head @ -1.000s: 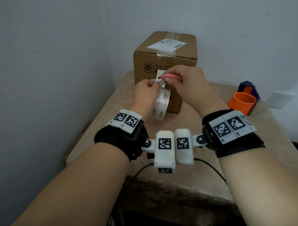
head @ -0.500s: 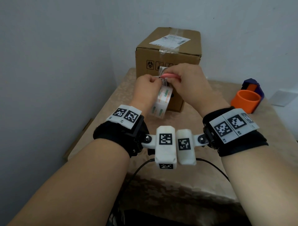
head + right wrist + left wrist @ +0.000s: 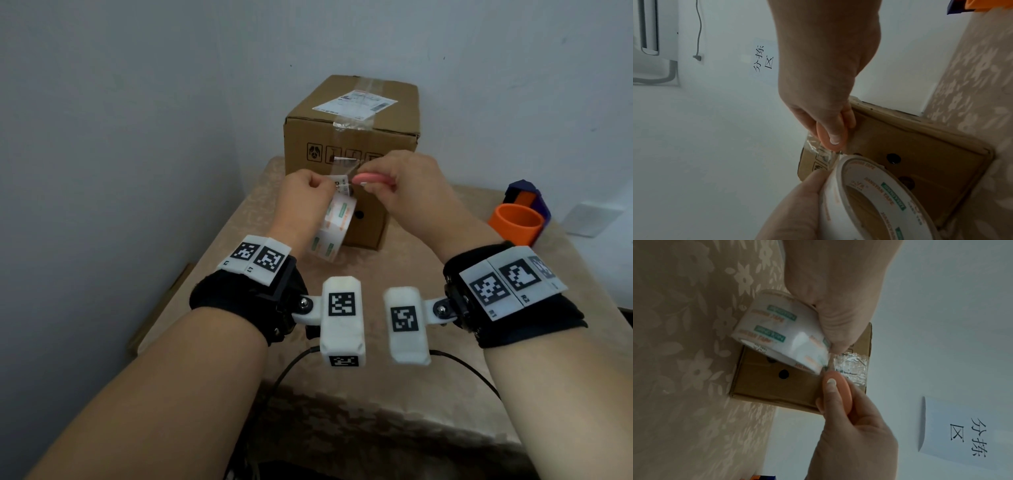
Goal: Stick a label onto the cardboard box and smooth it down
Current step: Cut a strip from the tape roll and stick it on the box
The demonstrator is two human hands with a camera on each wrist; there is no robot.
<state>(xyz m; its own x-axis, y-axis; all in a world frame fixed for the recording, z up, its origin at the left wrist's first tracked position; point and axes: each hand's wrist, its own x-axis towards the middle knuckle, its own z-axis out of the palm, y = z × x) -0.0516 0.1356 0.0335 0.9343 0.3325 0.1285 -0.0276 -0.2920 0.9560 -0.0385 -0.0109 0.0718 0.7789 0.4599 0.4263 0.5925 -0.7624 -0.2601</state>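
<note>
Left hand point(image 3: 301, 192) clamped round tape roll point(image 3: 330, 226) for tension; right hand point(image 3: 404, 185) pinching pink cutter point(image 3: 371, 178) at the strip, before cardboard box point(image 3: 349, 130).

Right hand point(image 3: 824, 91) pinches pink cutter point(image 3: 823, 137) at tape roll point(image 3: 875, 199).

hands point(image 3: 356, 192) now slightly further apart

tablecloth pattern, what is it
The tablecloth is beige with a pale floral pattern, clearest in the left wrist view.
</note>
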